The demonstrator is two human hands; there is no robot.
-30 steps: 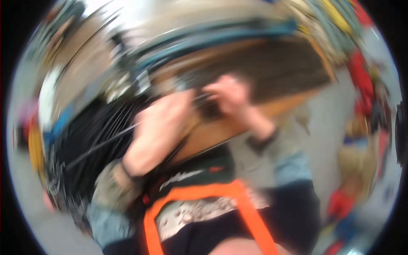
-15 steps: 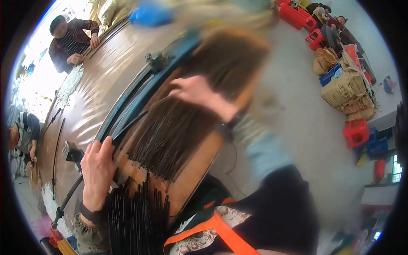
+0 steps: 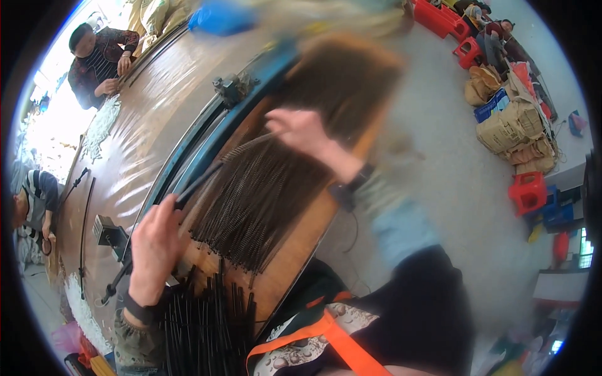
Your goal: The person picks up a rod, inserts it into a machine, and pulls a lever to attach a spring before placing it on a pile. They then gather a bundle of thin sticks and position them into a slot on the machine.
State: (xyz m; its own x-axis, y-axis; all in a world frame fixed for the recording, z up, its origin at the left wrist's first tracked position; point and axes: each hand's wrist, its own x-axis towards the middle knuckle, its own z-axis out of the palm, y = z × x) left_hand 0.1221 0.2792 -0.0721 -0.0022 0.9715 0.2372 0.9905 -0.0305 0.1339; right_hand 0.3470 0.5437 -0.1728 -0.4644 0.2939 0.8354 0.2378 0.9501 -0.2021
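My left hand (image 3: 155, 241) is closed on a slim black tube (image 3: 197, 183) that slants up and right over the board. At the tube's upper end is a long thin coil spring (image 3: 244, 147), whose far end my right hand (image 3: 307, 135) pinches. Whether the spring sits inside the tube or only meets its end, I cannot tell. Beneath my right hand lies a thick layer of similar dark springs (image 3: 251, 207) on a wooden board (image 3: 307, 229). Several black tubes (image 3: 210, 319) are bundled near my left wrist.
A blue metal rail (image 3: 213, 147) with a clamp-like fitting (image 3: 232, 89) runs beside the springs. Across the plastic-covered table (image 3: 147, 113), one person (image 3: 100, 59) handles thin strips near a white pile (image 3: 103, 128); another sits at the left edge. Red stools (image 3: 527, 193) and sacks (image 3: 514, 131) stand right.
My right hand has moved slightly right with the spring, and more of its coils show now. My left hand has shifted a little right and its fingers have loosened somewhat.
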